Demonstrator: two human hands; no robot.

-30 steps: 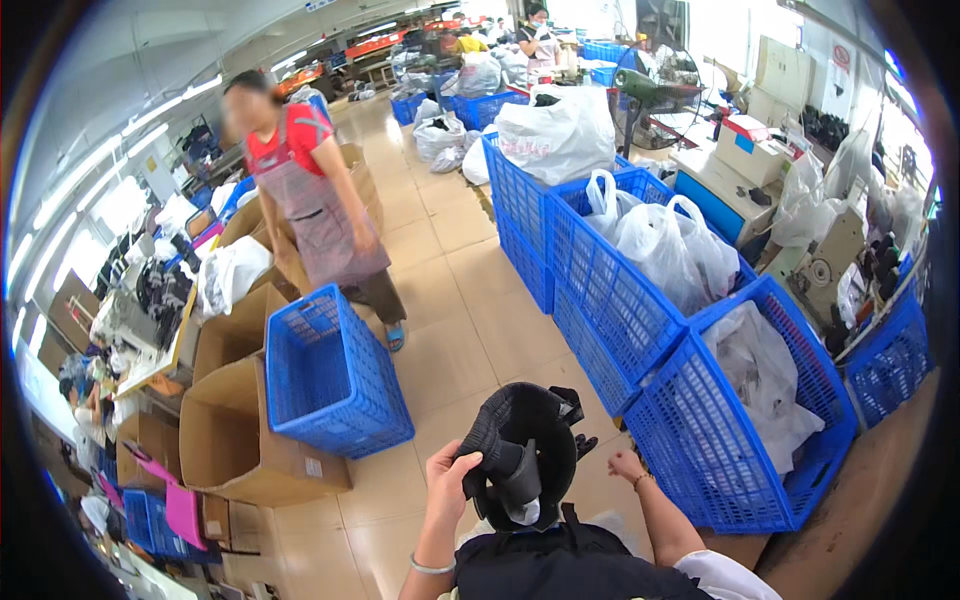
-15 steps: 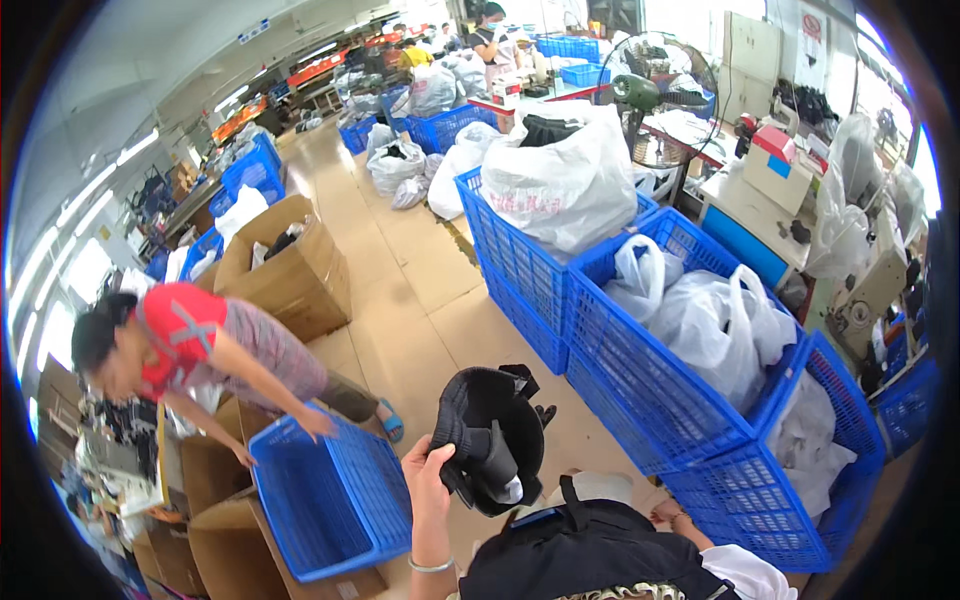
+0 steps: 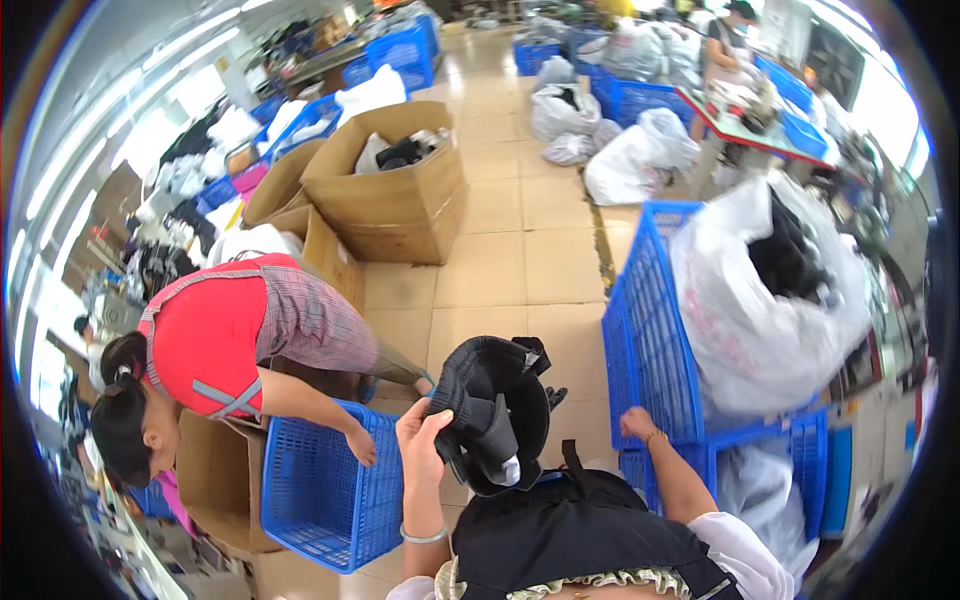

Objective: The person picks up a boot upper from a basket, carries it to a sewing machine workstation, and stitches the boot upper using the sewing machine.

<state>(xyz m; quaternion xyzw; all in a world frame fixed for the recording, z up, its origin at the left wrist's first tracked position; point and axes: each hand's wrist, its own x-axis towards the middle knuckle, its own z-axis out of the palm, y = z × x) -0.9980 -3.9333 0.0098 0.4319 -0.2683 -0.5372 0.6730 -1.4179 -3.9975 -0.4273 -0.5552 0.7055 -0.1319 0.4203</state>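
My left hand (image 3: pixel 422 445), with a bangle on its wrist, is closed on a bundled black fabric piece with a ribbed cuff (image 3: pixel 492 415). Its top gapes open, and a grey inner part and a white bit show inside. Small finger-like black tips stick out on its right side. My right hand (image 3: pixel 637 424) is out to the right with its fingers curled in, next to the wall of a blue plastic crate (image 3: pixel 655 345). I see nothing in it; whether it touches the crate I cannot tell.
At left a person in red (image 3: pixel 215 320) bends over, one arm across an empty blue crate (image 3: pixel 325 490). Cardboard boxes (image 3: pixel 400 210) line the left side. A big white bag (image 3: pixel 730 330) of black pieces fills the right crate. White sacks (image 3: pixel 640 160) lie farther off on the tiled floor (image 3: pixel 490 270).
My view has swung to the right crates' far end and the aisle. My right hand has moved forward beside the crate. The person at left bends lower. My left hand keeps its hold.
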